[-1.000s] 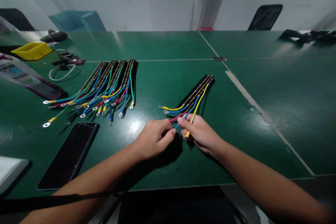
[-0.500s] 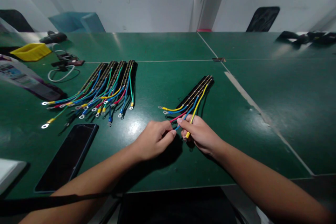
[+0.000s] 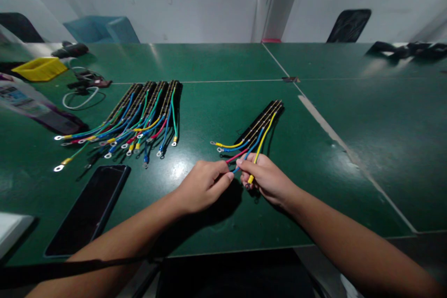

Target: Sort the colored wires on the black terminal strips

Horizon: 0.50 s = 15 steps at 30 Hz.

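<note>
A black terminal strip [image 3: 260, 121] lies slanted on the green table, with coloured wires running from it toward me. My left hand [image 3: 206, 184] is closed in a pinch on the lower end of a blue wire [image 3: 257, 139]; the wire's tip is hidden by the fingers. Close beside it, my right hand [image 3: 263, 174] pinches the same blue wire a little higher up. A yellow wire [image 3: 267, 136] passes over the right fingers, its yellow-sleeved end hanging below them. A red wire [image 3: 237, 156] reaches the left knuckles. Another yellow wire [image 3: 230, 145] ends in a bare ring lug at the left.
Several similar wired strips [image 3: 153, 102] lie side by side at left. Nearer me is a black phone [image 3: 89, 209]. A bottle [image 3: 38, 104], a yellow tray [image 3: 40, 70] and a white cable [image 3: 80, 98] lie far left. Dark objects [image 3: 408, 50] sit far right.
Both hands keep nearly the same position and grip. The yellow wire's lower end has shifted slightly up and to the right by the right fingers.
</note>
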{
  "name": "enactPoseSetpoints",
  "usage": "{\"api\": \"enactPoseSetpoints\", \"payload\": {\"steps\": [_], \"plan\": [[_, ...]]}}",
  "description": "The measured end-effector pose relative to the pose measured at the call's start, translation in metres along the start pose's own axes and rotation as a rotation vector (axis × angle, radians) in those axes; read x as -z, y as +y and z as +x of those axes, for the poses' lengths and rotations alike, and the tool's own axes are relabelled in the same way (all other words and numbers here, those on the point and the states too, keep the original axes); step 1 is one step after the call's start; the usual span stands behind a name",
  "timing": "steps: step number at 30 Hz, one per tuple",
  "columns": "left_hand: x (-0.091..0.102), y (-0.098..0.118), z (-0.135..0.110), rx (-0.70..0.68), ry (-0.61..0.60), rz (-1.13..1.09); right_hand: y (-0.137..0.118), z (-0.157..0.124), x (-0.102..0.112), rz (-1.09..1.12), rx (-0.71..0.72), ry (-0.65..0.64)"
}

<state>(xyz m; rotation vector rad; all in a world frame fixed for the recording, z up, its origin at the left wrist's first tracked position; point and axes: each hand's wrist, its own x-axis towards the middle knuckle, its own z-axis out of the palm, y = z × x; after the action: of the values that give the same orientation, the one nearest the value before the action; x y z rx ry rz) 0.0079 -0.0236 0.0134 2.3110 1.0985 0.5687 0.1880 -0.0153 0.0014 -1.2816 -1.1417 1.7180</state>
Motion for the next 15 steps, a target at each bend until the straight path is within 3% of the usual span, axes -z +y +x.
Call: {"api": "enactPoseSetpoints", "payload": {"steps": [9,15], "plan": [[-0.0023,-0.0025,-0.0011,0.045,0.119,-0.057,-0.0011,-0.0012,-0.0008,-0.013,-0.011,0.013],[0.0010,0.0013,-0.0009,0.056,0.072,0.011,-0.0004,-0.0007,0.0011,-0.009,-0.006,-0.016]]}}
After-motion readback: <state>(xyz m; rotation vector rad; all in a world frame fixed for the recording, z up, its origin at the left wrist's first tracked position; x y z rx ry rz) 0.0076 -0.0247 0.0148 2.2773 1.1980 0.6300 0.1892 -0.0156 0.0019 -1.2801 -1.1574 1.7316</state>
